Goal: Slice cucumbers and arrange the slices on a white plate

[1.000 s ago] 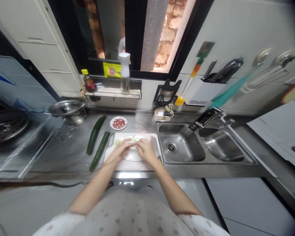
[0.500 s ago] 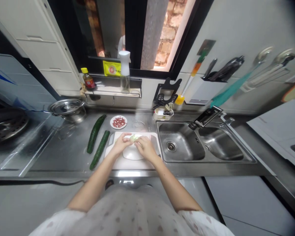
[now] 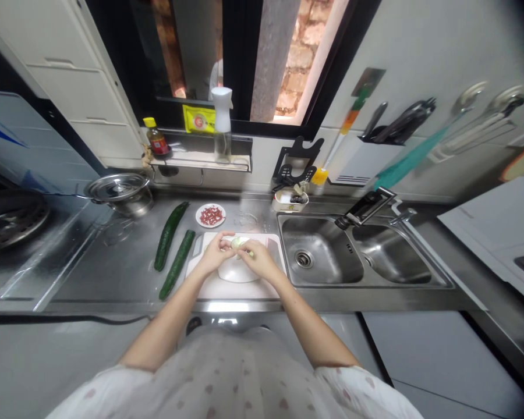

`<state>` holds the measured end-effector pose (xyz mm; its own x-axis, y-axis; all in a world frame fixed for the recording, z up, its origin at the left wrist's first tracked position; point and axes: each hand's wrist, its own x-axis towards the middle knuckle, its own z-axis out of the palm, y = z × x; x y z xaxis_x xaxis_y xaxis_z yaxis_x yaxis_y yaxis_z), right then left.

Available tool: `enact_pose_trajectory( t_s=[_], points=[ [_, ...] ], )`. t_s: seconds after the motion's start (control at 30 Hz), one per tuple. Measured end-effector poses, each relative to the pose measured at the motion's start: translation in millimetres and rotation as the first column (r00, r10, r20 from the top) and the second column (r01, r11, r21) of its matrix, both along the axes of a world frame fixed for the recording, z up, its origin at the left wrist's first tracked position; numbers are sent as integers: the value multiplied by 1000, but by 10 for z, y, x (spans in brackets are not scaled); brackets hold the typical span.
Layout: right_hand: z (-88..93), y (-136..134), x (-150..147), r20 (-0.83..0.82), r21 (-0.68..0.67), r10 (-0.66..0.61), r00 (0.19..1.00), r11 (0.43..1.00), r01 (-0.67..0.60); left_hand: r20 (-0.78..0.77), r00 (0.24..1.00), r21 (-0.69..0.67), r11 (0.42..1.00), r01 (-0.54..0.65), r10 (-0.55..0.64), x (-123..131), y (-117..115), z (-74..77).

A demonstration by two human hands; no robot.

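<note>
- Left hand (image 3: 216,256): fingers loosely curled, thumb inward, at the pale green, rounded vegetable piece (image 3: 236,242); we can't tell if it grips.
- Right hand (image 3: 257,257): fingertips bent, pinched on that piece.
- Piece sits at 12 o'clock of the white rounded bowl (image 3: 238,274), on the white rectangular cutting board (image 3: 209,292).
- Done, we judge: small red bits (image 3: 211,216) chopped, on the round white plate (image 3: 198,217), 11 o'clock.
- Left, we judge: piece mid-handling; two long dark-green cucumbers (image 3: 170,235) whole, 9–10 o'clock.

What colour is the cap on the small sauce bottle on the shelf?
Yellow; the cap shows best in the head view.
</note>
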<state>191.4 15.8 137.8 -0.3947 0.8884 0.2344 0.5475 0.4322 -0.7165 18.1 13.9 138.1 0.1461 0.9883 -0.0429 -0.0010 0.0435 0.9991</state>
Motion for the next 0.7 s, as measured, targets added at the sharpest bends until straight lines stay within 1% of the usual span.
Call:
enact_pose_trajectory(
  t_s=[0.17, 0.33, 0.53, 0.7],
  points=[
    [-11, 41, 9, -120, -118, 17, 993, 993, -31, -50, 998, 68, 997, 36, -33, -17, 14, -59],
    [-38, 94, 38, -193, -232, 40, 980, 969, -85, -31, 998, 106, 993, 56, -53, 11, 28, -120],
    [-60, 129, 54, -235, -352, 16, 972, 931, -100, -65, 997, 128, 990, 53, -45, 30, 55, -175],
    [-113, 166, 84, -233, -439, -13, 972, 893, -94, -79, 995, 140, 987, 75, -64, 37, 68, -213]
  ],
)
